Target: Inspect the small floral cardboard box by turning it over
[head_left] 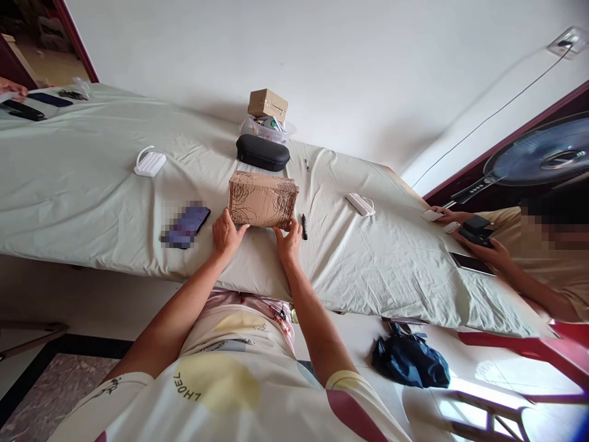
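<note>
A brown cardboard box point(263, 201) with black scribbles near its sides is between my two hands on the cloth-covered table point(115, 227). My left hand point(226, 233) grips its near left corner, thumb along the front edge. At the near right corner my right hand point(289, 240) holds it the same way. The undersides of the fingers are hidden by the box. Just right of my right hand lies a black marker point(304, 226). A phone point(188, 225) with a blurred screen lies to the left of my left hand.
Behind the box sit a black zip case point(262, 152), a clear plastic bin point(267, 130) and a smaller carton point(268, 104). White power banks point(150, 164) point(361, 204) lie on either side. At right, another person's hands point(483, 239) hold a dark device beside a fan point(543, 150).
</note>
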Motion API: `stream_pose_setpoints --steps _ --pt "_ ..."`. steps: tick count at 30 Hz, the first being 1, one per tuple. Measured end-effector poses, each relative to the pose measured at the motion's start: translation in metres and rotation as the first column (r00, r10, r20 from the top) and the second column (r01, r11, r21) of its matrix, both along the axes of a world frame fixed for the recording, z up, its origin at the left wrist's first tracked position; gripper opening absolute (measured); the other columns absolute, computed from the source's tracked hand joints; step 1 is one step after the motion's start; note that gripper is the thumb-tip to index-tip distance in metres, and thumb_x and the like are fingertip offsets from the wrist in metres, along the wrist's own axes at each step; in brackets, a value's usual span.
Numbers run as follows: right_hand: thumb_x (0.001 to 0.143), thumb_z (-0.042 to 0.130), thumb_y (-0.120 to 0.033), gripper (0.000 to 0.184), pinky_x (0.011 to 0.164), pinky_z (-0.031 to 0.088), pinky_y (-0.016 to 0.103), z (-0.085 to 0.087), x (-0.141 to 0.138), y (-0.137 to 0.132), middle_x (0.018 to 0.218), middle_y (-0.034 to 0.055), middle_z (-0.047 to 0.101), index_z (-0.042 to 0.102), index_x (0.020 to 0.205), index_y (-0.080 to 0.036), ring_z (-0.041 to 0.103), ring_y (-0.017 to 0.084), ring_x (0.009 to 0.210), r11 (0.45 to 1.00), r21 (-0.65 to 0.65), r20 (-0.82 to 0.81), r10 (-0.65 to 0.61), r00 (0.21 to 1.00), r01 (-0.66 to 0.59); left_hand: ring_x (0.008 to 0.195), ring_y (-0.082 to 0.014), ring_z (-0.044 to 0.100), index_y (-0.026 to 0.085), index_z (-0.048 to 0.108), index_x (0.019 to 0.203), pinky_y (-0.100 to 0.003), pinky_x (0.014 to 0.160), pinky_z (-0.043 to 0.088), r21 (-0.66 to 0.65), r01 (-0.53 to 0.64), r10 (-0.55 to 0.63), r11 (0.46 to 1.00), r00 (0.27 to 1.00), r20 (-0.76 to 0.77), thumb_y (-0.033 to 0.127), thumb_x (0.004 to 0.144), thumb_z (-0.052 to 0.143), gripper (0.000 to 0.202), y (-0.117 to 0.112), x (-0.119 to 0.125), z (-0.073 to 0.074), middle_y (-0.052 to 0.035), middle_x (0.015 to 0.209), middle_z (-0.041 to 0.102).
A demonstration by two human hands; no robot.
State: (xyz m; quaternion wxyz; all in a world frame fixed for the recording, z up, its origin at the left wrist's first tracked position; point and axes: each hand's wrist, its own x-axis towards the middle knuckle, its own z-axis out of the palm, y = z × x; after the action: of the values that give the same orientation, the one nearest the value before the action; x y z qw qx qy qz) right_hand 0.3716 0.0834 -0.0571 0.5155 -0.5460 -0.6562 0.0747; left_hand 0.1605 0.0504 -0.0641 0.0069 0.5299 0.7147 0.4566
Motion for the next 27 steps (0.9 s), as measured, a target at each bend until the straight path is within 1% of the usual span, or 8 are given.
stream_pose_setpoints --steps 3,6,8,11,14,18,24,27 --pt "0.095 0.064 -0.033 0.047 0.095 0.056 0.041 0.007 0.001 -0.003 0.102 0.0055 0.062 0.057 0.141 -0.021 0.062 0.02 0.093 0.998 0.063 -0.029 0.005 1.0 -0.003 0.129 -0.0444 0.065 0.008 0.047 0.15 -0.055 0.11 0.049 0.036 0.002 -0.003 0.999 1.0 0.011 0.069 0.091 0.071 0.089 0.0 -0.002 -0.001 -0.03 0.134 0.068" --pt "0.099 0.058 -0.039 0.042 0.094 0.056 0.041 0.015 0.006 -0.004 0.098 0.0046 0.061 0.061 0.137 -0.021 0.061 0.02 0.091 0.992 0.124 -0.093 0.012 0.996 0.0 0.126 -0.0414 0.064 0.012 0.053 0.145 -0.053 0.109 0.049 0.121 0.006 -0.011 0.993 0.999 0.039 0.076 0.09 0.069 0.086 -0.001 -0.006 0.0 -0.0259 0.129 0.069" --pt "0.101 0.054 -0.045 0.038 0.09 0.056 0.039 0.019 0.011 -0.004 0.097 0.0048 0.061 0.065 0.129 -0.021 0.06 0.019 0.088 0.987 0.162 -0.152 0.01 0.988 0.015 0.121 -0.0379 0.066 0.015 0.058 0.137 -0.051 0.107 0.049 0.176 0.026 -0.036 0.984 0.998 0.055 0.075 0.094 0.064 0.074 -0.002 -0.009 0.001 -0.0218 0.121 0.07" --pt "0.103 0.05 -0.051 0.039 0.085 0.055 0.037 0.023 0.016 -0.005 0.096 0.0053 0.061 0.068 0.118 -0.02 0.059 0.019 0.084 0.981 0.188 -0.242 -0.004 0.97 0.051 0.108 -0.0314 0.068 0.017 0.065 0.119 -0.046 0.101 0.052 0.229 0.061 -0.079 0.971 0.995 0.068 0.064 0.106 0.047 0.052 -0.004 -0.013 0.004 -0.0163 0.105 0.07" --pt "0.102 0.05 -0.056 0.041 0.083 0.054 0.036 0.024 0.016 -0.006 0.095 0.0051 0.061 0.066 0.115 -0.02 0.06 0.019 0.084 0.986 0.153 -0.297 -0.014 0.955 0.062 0.099 -0.0276 0.068 0.018 0.066 0.111 -0.041 0.094 0.054 0.256 0.069 -0.092 0.964 0.993 0.078 0.054 0.11 0.039 0.046 -0.005 -0.013 0.006 -0.0144 0.101 0.069" --pt "0.102 0.049 -0.061 0.043 0.081 0.054 0.035 0.025 0.014 -0.006 0.093 0.0047 0.063 0.062 0.108 -0.02 0.061 0.019 0.083 0.997 0.07 -0.33 -0.002 0.944 0.027 0.097 -0.0246 0.067 0.019 0.065 0.108 -0.037 0.088 0.055 0.243 0.054 -0.085 0.968 0.989 0.118 0.049 0.11 0.042 0.038 -0.004 -0.012 0.007 -0.012 0.101 0.069" --pt "0.099 0.048 -0.07 0.051 0.081 0.052 0.035 0.026 0.012 -0.005 0.089 0.0034 0.062 0.059 0.105 -0.021 0.06 0.019 0.081 0.999 0.036 -0.384 0.02 0.923 -0.007 0.098 -0.0245 0.068 0.02 0.063 0.104 -0.037 0.094 0.055 0.246 0.051 -0.086 0.968 0.987 0.135 0.039 0.109 0.048 0.025 -0.002 -0.013 0.007 -0.0111 0.101 0.07" --pt "0.098 0.047 -0.074 0.055 0.083 0.051 0.036 0.028 0.011 -0.006 0.089 0.0038 0.062 0.06 0.104 -0.02 0.06 0.02 0.084 1.0 0.002 -0.388 0.015 0.922 -0.015 0.093 -0.0236 0.068 0.021 0.06 0.1 -0.037 0.091 0.054 0.269 0.051 -0.092 0.962 0.986 0.141 0.038 0.107 0.049 0.021 -0.002 -0.012 0.007 -0.0101 0.098 0.069"
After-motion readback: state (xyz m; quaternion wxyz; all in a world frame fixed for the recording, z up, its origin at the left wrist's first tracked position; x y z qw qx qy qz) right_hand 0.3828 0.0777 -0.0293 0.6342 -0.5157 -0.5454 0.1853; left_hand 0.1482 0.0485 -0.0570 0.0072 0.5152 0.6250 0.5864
